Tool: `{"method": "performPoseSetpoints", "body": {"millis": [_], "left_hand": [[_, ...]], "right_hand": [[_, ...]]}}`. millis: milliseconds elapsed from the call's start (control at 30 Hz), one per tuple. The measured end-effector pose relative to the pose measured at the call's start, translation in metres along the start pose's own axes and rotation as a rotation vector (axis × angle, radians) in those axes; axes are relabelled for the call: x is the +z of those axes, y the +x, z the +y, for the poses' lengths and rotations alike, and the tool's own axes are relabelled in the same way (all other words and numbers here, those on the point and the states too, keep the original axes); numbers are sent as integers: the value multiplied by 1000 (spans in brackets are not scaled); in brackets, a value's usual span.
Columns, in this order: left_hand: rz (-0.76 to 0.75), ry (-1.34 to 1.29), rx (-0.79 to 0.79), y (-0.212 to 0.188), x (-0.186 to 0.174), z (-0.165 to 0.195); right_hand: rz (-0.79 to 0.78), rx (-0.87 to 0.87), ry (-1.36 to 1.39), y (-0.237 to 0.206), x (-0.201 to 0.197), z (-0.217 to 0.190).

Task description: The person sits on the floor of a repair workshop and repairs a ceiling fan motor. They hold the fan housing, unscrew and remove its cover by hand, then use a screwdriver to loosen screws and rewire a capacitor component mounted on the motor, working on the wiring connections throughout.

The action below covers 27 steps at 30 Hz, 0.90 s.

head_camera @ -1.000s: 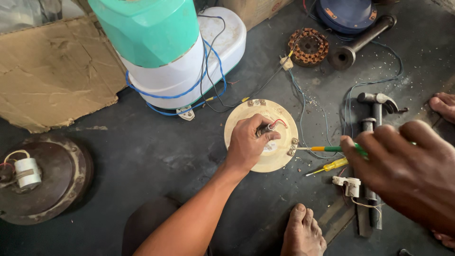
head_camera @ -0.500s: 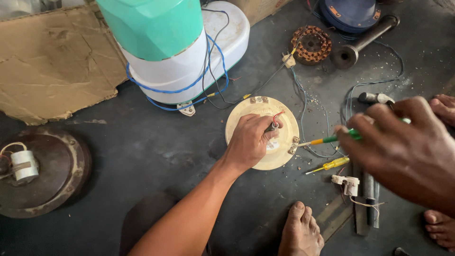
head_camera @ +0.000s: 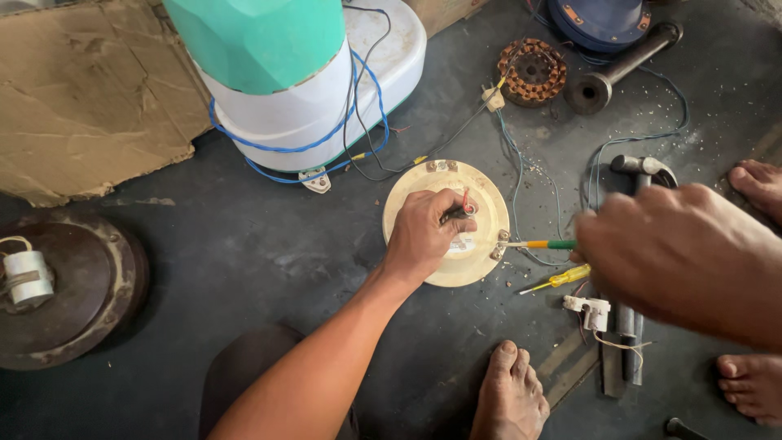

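- Here, the left hand (head_camera: 423,236) is pressing down on the cream round motor cover (head_camera: 481,213) on the dark floor, fingers curled over its centre.
- The right hand (head_camera: 684,253) is gripping a green-handled screwdriver (head_camera: 542,244), tip touching the cover's edge.

1. Two hands: the left hand (head_camera: 423,236) grips wires on one cream round cover (head_camera: 481,204); the right hand (head_camera: 684,261) grips one green-handled screwdriver (head_camera: 542,244).
2. One yellow screwdriver (head_camera: 562,279), just below the right grip.
3. One copper-wound stator (head_camera: 531,72), above the right grip.
4. One capacitor (head_camera: 27,277), far left of the left grip.
5. Three bare feet.
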<state>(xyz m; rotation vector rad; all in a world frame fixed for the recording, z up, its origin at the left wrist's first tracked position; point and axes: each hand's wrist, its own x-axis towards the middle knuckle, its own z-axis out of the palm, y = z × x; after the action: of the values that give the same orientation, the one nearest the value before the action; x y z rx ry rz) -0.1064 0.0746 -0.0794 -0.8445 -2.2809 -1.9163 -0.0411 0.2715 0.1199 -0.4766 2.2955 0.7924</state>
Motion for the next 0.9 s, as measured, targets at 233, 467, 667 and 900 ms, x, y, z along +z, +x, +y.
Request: {"method": "performPoseSetpoints", "body": {"millis": [233, 467, 667, 900], "left_hand": [[-67, 139, 7, 1, -10, -1], [-89, 900, 123, -7, -6, 1], [-177, 701, -74, -5, -9, 0], [-217, 155, -384, 14, -44, -58]], "right_hand": [[142, -453, -339, 17, -1, 22], [-47, -136, -192, 17, -8, 18], [-222, 287, 261, 20, -27, 15], [302, -504, -588, 10, 17, 29]]}}
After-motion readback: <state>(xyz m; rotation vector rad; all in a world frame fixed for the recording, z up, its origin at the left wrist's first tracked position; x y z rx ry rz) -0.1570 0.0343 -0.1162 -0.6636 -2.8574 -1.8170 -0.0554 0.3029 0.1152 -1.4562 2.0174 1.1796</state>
